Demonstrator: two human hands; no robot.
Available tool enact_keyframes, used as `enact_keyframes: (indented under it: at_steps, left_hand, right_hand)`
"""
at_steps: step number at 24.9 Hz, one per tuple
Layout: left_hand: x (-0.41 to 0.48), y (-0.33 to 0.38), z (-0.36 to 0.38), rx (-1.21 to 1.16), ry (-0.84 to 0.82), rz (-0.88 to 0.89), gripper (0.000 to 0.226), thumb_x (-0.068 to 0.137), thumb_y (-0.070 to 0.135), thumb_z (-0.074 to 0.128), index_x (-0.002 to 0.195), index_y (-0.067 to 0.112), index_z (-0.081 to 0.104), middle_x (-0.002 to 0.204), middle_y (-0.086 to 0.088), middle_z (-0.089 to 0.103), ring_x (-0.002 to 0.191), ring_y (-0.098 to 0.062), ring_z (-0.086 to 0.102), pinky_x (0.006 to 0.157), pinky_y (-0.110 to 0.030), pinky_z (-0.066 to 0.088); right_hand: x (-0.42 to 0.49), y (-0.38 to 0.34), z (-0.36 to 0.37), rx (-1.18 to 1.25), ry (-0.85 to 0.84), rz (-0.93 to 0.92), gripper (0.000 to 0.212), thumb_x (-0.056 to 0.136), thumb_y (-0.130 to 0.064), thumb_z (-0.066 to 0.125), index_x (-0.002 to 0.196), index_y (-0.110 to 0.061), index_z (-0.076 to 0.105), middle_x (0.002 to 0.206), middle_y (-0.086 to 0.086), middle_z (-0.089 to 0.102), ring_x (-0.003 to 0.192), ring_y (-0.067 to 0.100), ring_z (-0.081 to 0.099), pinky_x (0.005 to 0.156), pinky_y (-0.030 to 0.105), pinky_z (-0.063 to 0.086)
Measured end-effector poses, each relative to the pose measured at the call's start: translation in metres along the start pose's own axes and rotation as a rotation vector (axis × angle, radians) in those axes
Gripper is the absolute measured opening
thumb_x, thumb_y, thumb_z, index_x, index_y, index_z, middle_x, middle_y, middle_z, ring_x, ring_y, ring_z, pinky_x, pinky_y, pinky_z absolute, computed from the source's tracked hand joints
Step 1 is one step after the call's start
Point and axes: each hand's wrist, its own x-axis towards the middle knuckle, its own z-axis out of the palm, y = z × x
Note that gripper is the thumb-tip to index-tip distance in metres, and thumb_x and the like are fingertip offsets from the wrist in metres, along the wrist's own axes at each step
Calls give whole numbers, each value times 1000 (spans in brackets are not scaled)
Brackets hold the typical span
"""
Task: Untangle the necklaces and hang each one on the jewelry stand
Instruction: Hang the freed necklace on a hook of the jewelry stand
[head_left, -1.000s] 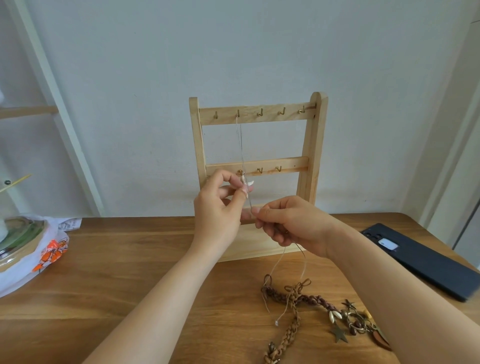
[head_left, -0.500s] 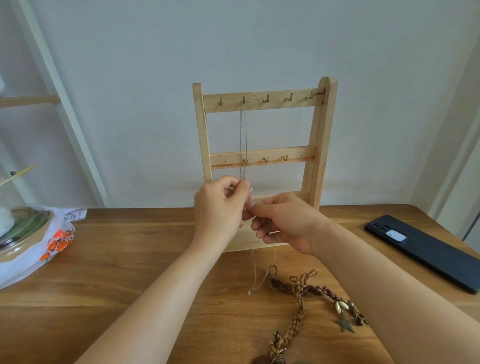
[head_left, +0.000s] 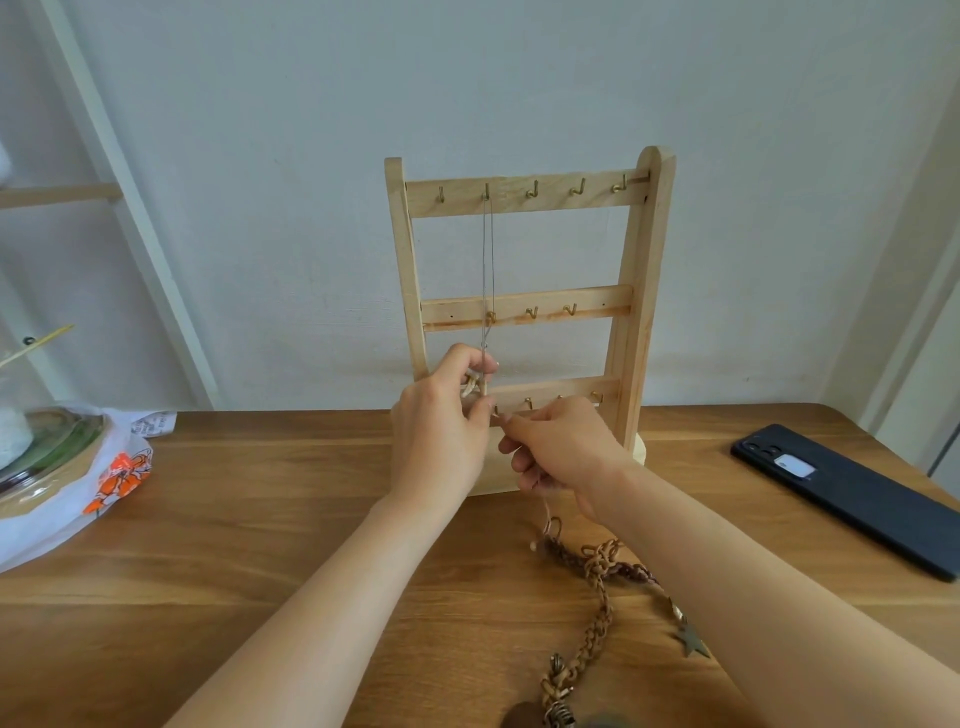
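Spanning the lower half of the view, a wooden surface (head_left: 260, 519) is seen against a pale wall, and a wooden jewelry stand (head_left: 644, 291) is set upright near its far edge, with three hooked rails between two posts. A dark phone (head_left: 852, 499) is laid flat well to the right of the stand, and a white plastic bag (head_left: 119, 467) with orange print is placed at the left edge. A brown braided necklace (head_left: 602, 618) is spread on the surface in front of the stand, with a star charm (head_left: 691, 640) beside it. The left hand (head_left: 441, 436) and right hand (head_left: 566, 452) are held close together before the lowest rail. A thin necklace (head_left: 487, 260) is hung from the second hook (head_left: 486, 193) of the top rail, and its lower end is pinched by the left hand. A pale cord (head_left: 545, 512) is pinched by the right hand and is draped down to the braided necklace.
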Motion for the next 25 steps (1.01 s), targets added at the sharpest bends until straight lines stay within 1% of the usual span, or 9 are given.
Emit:
enact_keyframes:
  at_steps: [1, 2, 5, 7, 12, 14, 17, 22, 25]
  left_hand:
    - [-1, 0, 1, 13, 3, 8, 30, 88, 6, 72, 98, 31, 59, 80, 13, 66, 59, -8, 64, 67, -6, 41]
    - [-1, 0, 3, 15, 8, 13, 31, 88, 5, 72, 98, 31, 58, 81, 13, 66, 60, -10, 64, 66, -9, 41]
    - [1, -4, 7, -41, 44, 16, 31, 88, 3, 69, 94, 30, 57, 88, 12, 68, 63, -17, 65, 65, -32, 52]
    - [2, -6, 10, -63, 59, 9, 28, 88, 4, 69, 94, 29, 58, 88, 13, 68, 60, -16, 62, 61, -38, 56]
    - [0, -5, 13, -157, 49, -55, 24, 92, 8, 67, 96, 30, 58, 87, 25, 61, 70, -14, 66, 57, -45, 59]
    - [0, -6, 12, -180, 36, -73, 24, 92, 7, 66, 97, 30, 58, 87, 27, 60, 71, -13, 67, 57, -41, 59]
    - [2, -5, 11, -174, 13, -96, 30, 93, 7, 65, 91, 35, 55, 87, 28, 59, 66, -12, 63, 56, -29, 54]
    - [6, -10, 14, -172, -2, -133, 33, 93, 11, 67, 91, 41, 52, 91, 25, 60, 83, -5, 66, 61, -35, 62]
    - [5, -11, 13, -152, 11, -82, 33, 94, 12, 66, 94, 40, 49, 98, 15, 70, 72, -4, 63, 61, -21, 56]
  right_hand:
    - [-1, 0, 0, 20, 46, -11, 32, 101, -25, 60, 83, -2, 71, 60, 6, 60, 45, 15, 56, 45, 22, 45]
    - [-2, -1, 1, 78, 69, -5, 29, 101, -24, 59, 83, -4, 71, 61, 5, 60, 46, 15, 58, 47, 22, 47]
    - [-8, -12, -1, 443, -34, 96, 22, 101, -18, 59, 89, -5, 73, 61, 1, 63, 51, 12, 61, 52, 24, 52]
    - [-12, -21, -6, 552, -57, 80, 20, 101, -16, 58, 95, -4, 73, 61, 0, 65, 51, 10, 60, 52, 23, 52]
    - [-23, -39, -17, 290, 44, -194, 23, 103, -17, 56, 96, -4, 73, 64, 0, 68, 51, 11, 60, 50, 22, 50]
    - [-23, -48, -13, 175, 85, -267, 23, 103, -16, 56, 93, -4, 73, 64, 1, 69, 51, 11, 60, 49, 22, 50]
    - [-19, -64, -11, 176, 106, -279, 23, 103, -11, 53, 93, -2, 72, 65, 2, 69, 49, 11, 58, 46, 22, 47]
    - [-17, -87, -4, 48, 195, -315, 27, 104, -13, 51, 90, -5, 72, 65, 0, 67, 42, 8, 52, 45, 22, 44]
    - [-15, -101, -1, -34, 186, -339, 25, 103, -12, 52, 91, -4, 72, 64, 1, 68, 42, 9, 53, 45, 23, 44]
